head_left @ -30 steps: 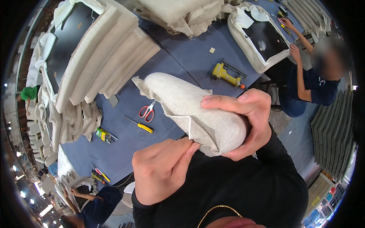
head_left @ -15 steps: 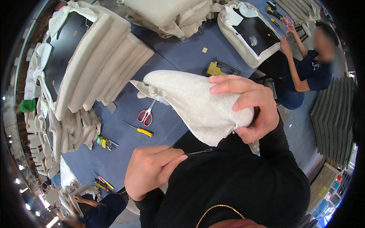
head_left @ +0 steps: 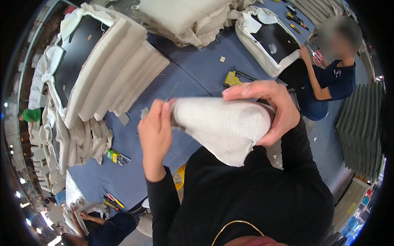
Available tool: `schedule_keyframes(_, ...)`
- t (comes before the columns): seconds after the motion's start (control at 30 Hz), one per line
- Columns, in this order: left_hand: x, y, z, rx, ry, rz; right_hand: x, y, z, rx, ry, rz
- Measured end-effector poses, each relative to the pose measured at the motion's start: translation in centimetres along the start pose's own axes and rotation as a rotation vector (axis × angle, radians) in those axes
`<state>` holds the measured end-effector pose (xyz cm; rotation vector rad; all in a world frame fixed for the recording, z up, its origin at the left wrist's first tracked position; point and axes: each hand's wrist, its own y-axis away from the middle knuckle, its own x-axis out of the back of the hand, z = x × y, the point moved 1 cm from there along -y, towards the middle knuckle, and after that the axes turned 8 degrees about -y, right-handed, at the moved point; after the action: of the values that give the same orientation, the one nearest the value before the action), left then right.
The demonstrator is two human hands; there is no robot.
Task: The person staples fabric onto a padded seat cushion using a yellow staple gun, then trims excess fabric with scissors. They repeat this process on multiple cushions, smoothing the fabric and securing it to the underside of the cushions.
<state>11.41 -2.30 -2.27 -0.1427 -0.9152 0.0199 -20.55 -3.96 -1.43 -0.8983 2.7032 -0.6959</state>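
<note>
Before my chest is a beige fabric-covered padded piece (head_left: 221,125), with a loose fabric flap at its lower edge. My right hand (head_left: 277,108) is curled round its rounded right end. At its left end my left hand (head_left: 156,137) is closed, fingers pinched against the fabric. A thin grey metal rod (head_left: 172,92), blurred, juts above those fingertips; it looks like the slim fork-tipped tool held there a moment ago. Its lower part is hidden. Beyond the padded piece a yellow staple gun (head_left: 232,78) lies on the blue-grey table (head_left: 123,176).
Beige padded panels (head_left: 119,69) stack at the left, with more at the top. A green-yellow pack (head_left: 116,156) lies left. A yellow bucket (head_left: 179,177) shows below. One co-worker (head_left: 336,82) holds red-handled scissors by a panel at right; another (head_left: 108,227) works lower left.
My left hand has risen with the thin tool to the padded piece's left end. The piece has turned more level. The scissors and screwdriver on the table are now hidden.
</note>
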Motion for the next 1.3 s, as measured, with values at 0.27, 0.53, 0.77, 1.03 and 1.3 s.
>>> schedule_keyframes(0.27, 1.0, -1.2, 5.1, -0.105, 0.086, -0.136, 0.8, 1.5, 1.8, -0.041, 0.369, 0.150)
schedule_keyframes(0.53, -1.3, -6.3, 11.0, -1.019, -0.292, -0.089, -4.5, 0.9, -0.3, -0.261, 0.132, 0.504)
schedule_keyframes(0.77, -0.6, 0.4, 6.3, -0.768, 0.170, -0.023, -5.4, 4.3, 0.3, -0.166, 0.212, 0.805)
schedule_keyframes(1.03, 0.5, 4.7, 1.7, -0.454, 0.175, -0.309, 6.2, 6.8, 4.8, 0.100, 0.107, 1.054)
schedule_keyframes(1.3, 5.3, 13.0, -12.6, 0.296, 0.109, -0.208, 10.7, 18.8, 16.9, -0.442, -0.583, 1.127)
